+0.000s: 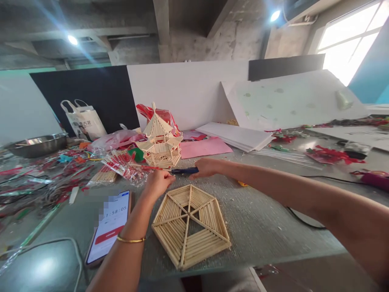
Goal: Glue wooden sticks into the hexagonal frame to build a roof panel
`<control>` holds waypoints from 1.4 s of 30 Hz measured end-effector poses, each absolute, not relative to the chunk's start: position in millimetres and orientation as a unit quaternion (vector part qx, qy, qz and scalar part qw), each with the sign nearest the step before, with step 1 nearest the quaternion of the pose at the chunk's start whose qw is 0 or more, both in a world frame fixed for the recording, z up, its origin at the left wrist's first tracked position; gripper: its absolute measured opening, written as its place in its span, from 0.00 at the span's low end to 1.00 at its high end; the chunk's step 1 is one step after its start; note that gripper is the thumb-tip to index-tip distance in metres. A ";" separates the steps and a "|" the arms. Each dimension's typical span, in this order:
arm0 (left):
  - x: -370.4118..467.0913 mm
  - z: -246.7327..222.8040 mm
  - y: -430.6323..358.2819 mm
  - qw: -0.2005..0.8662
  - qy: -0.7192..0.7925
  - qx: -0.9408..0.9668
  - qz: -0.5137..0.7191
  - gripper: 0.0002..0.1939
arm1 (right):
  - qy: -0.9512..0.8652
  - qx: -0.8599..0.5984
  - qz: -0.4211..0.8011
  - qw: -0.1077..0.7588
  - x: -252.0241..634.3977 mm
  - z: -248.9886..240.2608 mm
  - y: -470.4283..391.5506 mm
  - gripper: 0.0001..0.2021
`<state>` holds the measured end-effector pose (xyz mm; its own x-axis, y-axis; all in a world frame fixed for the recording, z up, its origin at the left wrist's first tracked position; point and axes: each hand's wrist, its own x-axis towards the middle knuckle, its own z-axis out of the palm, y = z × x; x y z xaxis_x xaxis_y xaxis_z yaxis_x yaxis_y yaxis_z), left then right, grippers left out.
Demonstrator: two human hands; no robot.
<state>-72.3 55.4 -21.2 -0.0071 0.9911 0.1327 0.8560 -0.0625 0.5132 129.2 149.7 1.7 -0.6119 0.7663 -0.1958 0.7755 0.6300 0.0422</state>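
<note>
**Fingers closed on a blue tool above the stick panel**

Fingers [170, 175] of the left hand [158, 182] are pinched shut at the left tip of the blue tool [184, 171], while the right hand [206, 167] is curled around its right end; how tightly cannot be told. The tool lies level between the two hands, just above the table [267, 227].

The table is grey and runs left to right across the scene. White boards [288, 101] lean at its far right, with a black board [91, 93] at far left. A steel bowl [36, 145] sits at the far left edge, and a white bag [83, 119] stands beside it. Just beyond the hands stands a stick pagoda [159, 140], with pink paper [203, 147] to its right. Near the person, flat on the table just below the hands, lies a hexagonal stick panel [190, 225]. Left of it rests a phone [111, 227], beside the left wrist, which wears a gold bangle [131, 240]. Packets of sticks [124, 166] lie left of the pagoda.
</note>
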 end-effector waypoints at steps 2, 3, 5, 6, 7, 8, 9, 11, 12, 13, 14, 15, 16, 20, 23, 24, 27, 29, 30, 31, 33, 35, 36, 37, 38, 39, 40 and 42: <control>-66.5 -18.0 46.9 0.169 0.642 0.710 0.235 0.14 | 0.897 0.436 0.022 0.063 130.0 -2.0 145.3 0.34; -63.1 -17.1 42.4 0.191 0.626 0.720 0.233 0.14 | 0.895 0.442 0.036 0.049 130.1 -4.6 143.6 0.34; -55.3 -16.3 33.1 0.265 0.583 0.736 0.221 0.14 | 0.892 0.448 0.061 0.025 130.0 -10.8 142.2 0.35; -51.2 -15.9 28.3 0.303 0.560 0.741 0.214 0.13 | 0.891 0.447 0.074 0.013 129.9 -14.0 142.2 0.36; -47.0 -15.4 23.5 0.330 0.541 0.745 0.208 0.12 | 0.892 0.444 0.084 0.002 129.8 -17.0 142.4 0.36; -42.9 -14.5 18.6 0.343 0.527 0.751 0.202 0.11 | 0.894 0.439 0.091 -0.009 129.7 -19.5 142.6 0.37; -39.0 -13.3 13.9 0.349 0.517 0.757 0.192 0.10 | 0.896 0.434 0.096 -0.020 129.7 -21.3 142.5 0.37; -32.0 -10.3 5.1 0.351 0.509 0.768 0.169 0.08 | 0.898 0.428 0.097 -0.040 130.0 -22.6 140.8 0.35; -29.2 -9.0 1.2 0.352 0.507 0.770 0.159 0.08 | 0.898 0.427 0.092 -0.050 130.4 -22.0 139.3 0.33; -26.8 -8.0 -2.1 0.354 0.508 0.771 0.149 0.07 | 0.898 0.429 0.084 -0.059 130.9 -20.8 137.4 0.32; -24.9 -7.6 -5.0 0.355 0.509 0.772 0.140 0.07 | 0.896 0.432 0.076 -0.066 131.5 -19.2 135.4 0.31; -23.6 -7.9 -7.3 0.356 0.510 0.772 0.132 0.07 | 0.896 0.434 0.068 -0.070 132.2 -17.5 133.3 0.30; -22.7 -8.9 -9.0 0.356 0.511 0.772 0.124 0.07 | 0.895 0.435 0.062 -0.073 133.0 -16.0 131.5 0.30; -22.0 -15.5 -11.7 0.344 0.522 0.773 0.110 0.07 | 0.898 0.431 0.055 -0.071 135.7 -13.8 126.9 0.28; -22.0 -16.9 -11.9 0.334 0.530 0.774 0.095 0.07 | 0.897 0.435 0.054 -0.061 136.5 -15.4 126.1 0.28; -21.7 -16.2 -11.9 0.330 0.531 0.776 0.088 0.07 | 0.896 0.437 0.052 -0.057 136.7 -15.9 126.1 0.28; -20.4 -13.2 -12.0 0.322 0.533 0.779 0.073 0.07 | 0.896 0.439 0.048 -0.048 137.1 -16.7 126.6 0.28; -19.5 -11.9 -11.8 0.324 0.531 0.780 0.069 0.07 | 0.897 0.437 0.045 -0.045 137.6 -16.6 127.3 0.28; -19.2 -11.8 -11.7 0.326 0.529 0.780 0.069 0.07 | 0.898 0.437 0.045 -0.043 137.9 -16.7 127.9 0.28; -19.0 -12.1 -11.6 0.329 0.526 0.781 0.070 0.07 | 0.898 0.436 0.045 -0.041 138.3 -16.9 128.6 0.27; -19.2 -13.6 -11.5 0.333 0.520 0.783 0.073 0.07 | 0.899 0.433 0.048 -0.038 139.1 -18.3 130.8 0.27; -20.3 -15.9 -11.3 0.335 0.516 0.785 0.077 0.07 | 0.903 0.426 0.049 -0.031 140.0 -21.0 133.7 0.28; -21.2 -17.0 -11.1 0.336 0.515 0.785 0.079 0.07 | 0.906 0.420 0.047 -0.027 140.5 -22.6 135.4 0.29; -22.3 -17.9 -10.7 0.338 0.512 0.786 0.080 0.07 | 0.909 0.413 0.043 -0.022 141.0 -24.3 137.2 0.29; -23.4 -18.4 -10.0 0.343 0.508 0.786 0.084 0.07 | 0.913 0.406 0.037 -0.018 141.5 -25.9 138.9 0.30; -24.6 -18.1 -9.0 0.349 0.503 0.785 0.090 0.07 | 0.916 0.401 0.032 -0.014 142.1 -27.4 140.7 0.31; -25.6 -17.0 -7.7 0.358 0.499 0.782 0.102 0.08 | 0.918 0.396 0.027 -0.010 142.6 -28.5 142.6 0.32; -26.7 -11.4 -4.1 0.373 0.498 0.768 0.151 0.09 | 0.920 0.392 0.023 -0.008 143.6 -29.8 147.0 0.33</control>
<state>-26.7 -4.1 -11.4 0.4576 0.8782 -0.1395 0.6532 -0.2256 0.7228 143.6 147.0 -29.8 -0.6931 0.7201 0.0329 0.7208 0.6922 0.0350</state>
